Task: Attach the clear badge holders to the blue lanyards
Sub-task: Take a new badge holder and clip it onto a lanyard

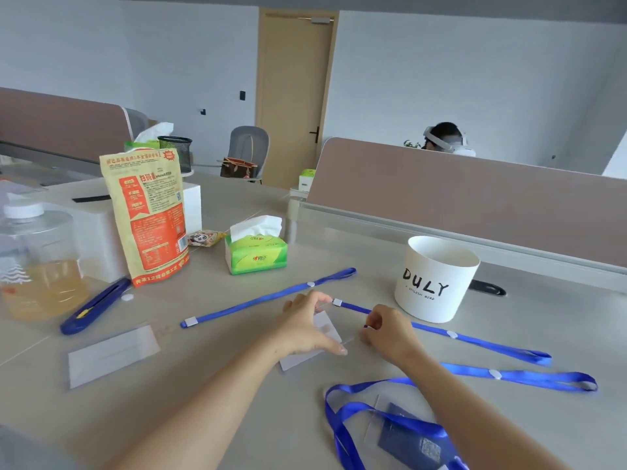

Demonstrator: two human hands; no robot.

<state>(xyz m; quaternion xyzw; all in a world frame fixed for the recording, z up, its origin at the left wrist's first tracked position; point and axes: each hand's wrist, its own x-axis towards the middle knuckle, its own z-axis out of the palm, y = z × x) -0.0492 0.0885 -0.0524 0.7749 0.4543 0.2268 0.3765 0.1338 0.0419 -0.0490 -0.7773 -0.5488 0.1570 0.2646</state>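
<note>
Left hand (307, 325) grip pins the clear badge holder (327, 330) to the table (203, 385), just left of the white cup (436, 278); right hand (386, 329) pinches the blue lanyard (441, 332) end; keep the holder flat while threading its slot.

Around the white cup (436, 278), four blue lanyards (268, 296) (475, 340) (522, 376) (356, 422), three clear badge holders (113, 354) (322, 329) (376, 418), two tissue packs (256, 254) (146, 139), one snack pouch (149, 215) and one jug (37, 259) are counted.
</note>
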